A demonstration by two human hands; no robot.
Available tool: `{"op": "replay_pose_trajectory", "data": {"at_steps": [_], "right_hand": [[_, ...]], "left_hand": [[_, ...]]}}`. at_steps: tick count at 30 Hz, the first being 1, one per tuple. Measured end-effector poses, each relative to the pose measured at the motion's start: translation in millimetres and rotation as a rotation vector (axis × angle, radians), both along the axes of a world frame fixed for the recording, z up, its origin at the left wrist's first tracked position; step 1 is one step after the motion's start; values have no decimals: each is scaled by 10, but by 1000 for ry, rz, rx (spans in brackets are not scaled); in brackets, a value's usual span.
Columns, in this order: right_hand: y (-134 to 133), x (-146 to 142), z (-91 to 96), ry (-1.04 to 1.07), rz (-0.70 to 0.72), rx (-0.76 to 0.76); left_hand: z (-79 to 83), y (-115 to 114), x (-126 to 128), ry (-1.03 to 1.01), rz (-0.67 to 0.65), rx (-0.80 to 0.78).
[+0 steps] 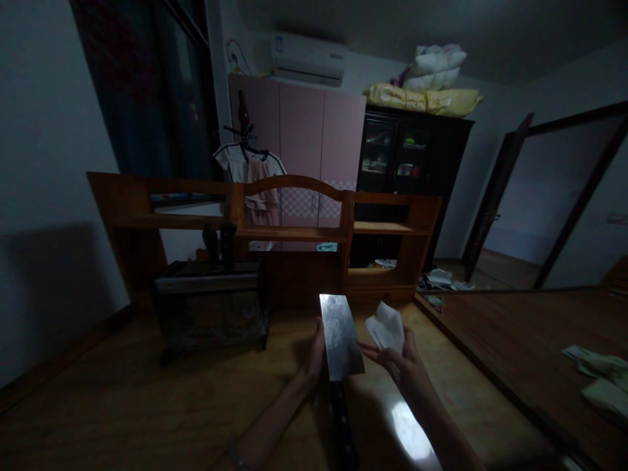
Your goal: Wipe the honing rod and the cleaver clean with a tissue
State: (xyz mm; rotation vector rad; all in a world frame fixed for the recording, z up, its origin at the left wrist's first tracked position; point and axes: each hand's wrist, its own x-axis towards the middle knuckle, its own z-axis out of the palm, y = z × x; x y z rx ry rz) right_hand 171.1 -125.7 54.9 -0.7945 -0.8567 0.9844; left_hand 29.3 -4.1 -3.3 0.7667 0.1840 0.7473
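A cleaver (pixel 339 333) with a broad metal blade and a black riveted handle is held over the wooden desk, blade pointing away from me and handle toward me. My left hand (pixel 316 353) grips the blade along its left side; the fingers behind it are hidden. Pinched in my right hand (pixel 398 356) is a crumpled white tissue (pixel 386 325), just right of the blade. The right fingertips reach the blade's right edge; whether they touch it I cannot tell.
A dark knife block (pixel 210 304) with black handles sticking up stands at the left of the desk (pixel 206 405). A wooden shelf unit (pixel 294 232) closes off its back. Yellowish cloths (pixel 601 369) lie on the wooden surface at right. A bright light patch shines on the desk.
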Motion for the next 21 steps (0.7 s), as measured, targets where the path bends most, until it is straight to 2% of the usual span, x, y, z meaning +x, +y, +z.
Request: {"op": "replay_pose_trajectory", "data": {"at_steps": [7, 9, 14, 18, 21], "right_hand": [[5, 163, -98, -496, -148, -56], [13, 158, -95, -519, -144, -55], [-2, 98, -64, -413, -57, -60], [-57, 59, 2, -456, 115, -139], [-70, 27, 65, -545, 101, -132]], "left_hand": [[-76, 55, 24, 32, 90, -7], [-51, 39, 22, 23, 84, 6], [48, -37, 3, -12, 55, 4], [84, -68, 0, -5, 6, -7], [107, -73, 9, -54, -33, -15]]}}
